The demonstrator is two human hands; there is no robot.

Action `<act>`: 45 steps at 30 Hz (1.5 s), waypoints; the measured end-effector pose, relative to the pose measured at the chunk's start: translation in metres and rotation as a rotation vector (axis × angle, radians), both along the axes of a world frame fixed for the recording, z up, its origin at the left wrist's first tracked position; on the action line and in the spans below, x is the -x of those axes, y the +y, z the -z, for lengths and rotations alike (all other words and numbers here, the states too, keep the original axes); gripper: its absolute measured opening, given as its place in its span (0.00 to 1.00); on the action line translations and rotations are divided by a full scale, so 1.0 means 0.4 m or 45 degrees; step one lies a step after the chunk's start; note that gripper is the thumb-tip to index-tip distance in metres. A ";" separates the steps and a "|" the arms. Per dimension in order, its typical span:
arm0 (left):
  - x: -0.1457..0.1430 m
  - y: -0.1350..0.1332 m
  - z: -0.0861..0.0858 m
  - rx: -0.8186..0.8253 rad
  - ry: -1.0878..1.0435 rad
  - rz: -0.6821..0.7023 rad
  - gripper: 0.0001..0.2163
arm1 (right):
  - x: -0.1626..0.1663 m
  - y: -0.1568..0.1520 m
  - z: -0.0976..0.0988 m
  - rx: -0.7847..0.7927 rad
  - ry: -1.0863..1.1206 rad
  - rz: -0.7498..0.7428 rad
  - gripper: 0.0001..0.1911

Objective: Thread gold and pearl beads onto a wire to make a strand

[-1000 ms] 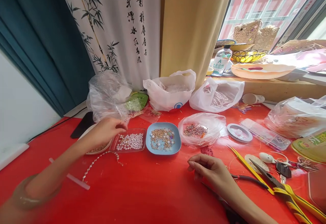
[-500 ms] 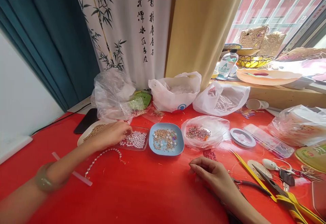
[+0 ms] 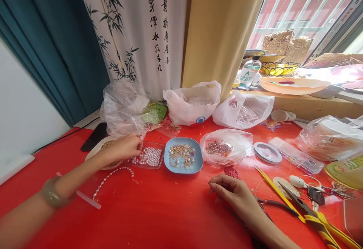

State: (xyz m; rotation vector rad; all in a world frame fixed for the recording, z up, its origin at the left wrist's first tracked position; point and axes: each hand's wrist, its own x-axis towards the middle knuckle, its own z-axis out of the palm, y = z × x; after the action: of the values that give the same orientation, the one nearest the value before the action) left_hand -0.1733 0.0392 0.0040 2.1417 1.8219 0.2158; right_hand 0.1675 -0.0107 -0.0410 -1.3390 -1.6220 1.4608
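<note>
1. Left hand (image 3: 123, 149): fingers (image 3: 138, 146) pinching together over the pearl tray (image 3: 162, 154); anything held is too small to tell.
2. Right hand (image 3: 234, 194): fingers (image 3: 215, 183) pressing together, resting on the red desk (image 3: 159, 211).
3. Blue dish (image 3: 198, 166) sitting just beside the tray.

left hand (image 3: 122, 149) pinching at the pearl tray (image 3: 147, 156), pearls just right of its fingers (image 3: 138, 146); right hand (image 3: 231, 191) curled on the red bench (image 3: 159, 211).
</note>
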 end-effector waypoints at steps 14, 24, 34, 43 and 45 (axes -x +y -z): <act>-0.048 0.003 -0.034 0.180 -0.707 -0.111 0.09 | 0.015 -0.004 -0.019 0.052 0.074 0.036 0.12; -0.298 -0.074 0.004 0.453 -1.329 -0.125 0.05 | 0.034 -0.034 -0.045 0.235 0.265 -0.007 0.11; -0.401 -0.095 0.053 0.590 -1.397 -0.075 0.05 | 0.033 -0.035 -0.035 0.419 0.412 0.008 0.09; -0.398 -0.102 0.054 0.597 -1.417 -0.075 0.04 | 0.035 -0.033 -0.023 0.454 0.447 0.034 0.09; -0.397 -0.103 0.055 0.600 -1.420 -0.072 0.04 | 0.035 -0.032 -0.023 0.455 0.443 0.030 0.09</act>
State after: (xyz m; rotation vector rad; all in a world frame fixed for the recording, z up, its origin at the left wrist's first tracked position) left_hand -0.0145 -0.0020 -0.0179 1.2007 1.0922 0.7283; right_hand 0.1534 -0.0234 -0.0317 -1.1924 -1.1586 1.9111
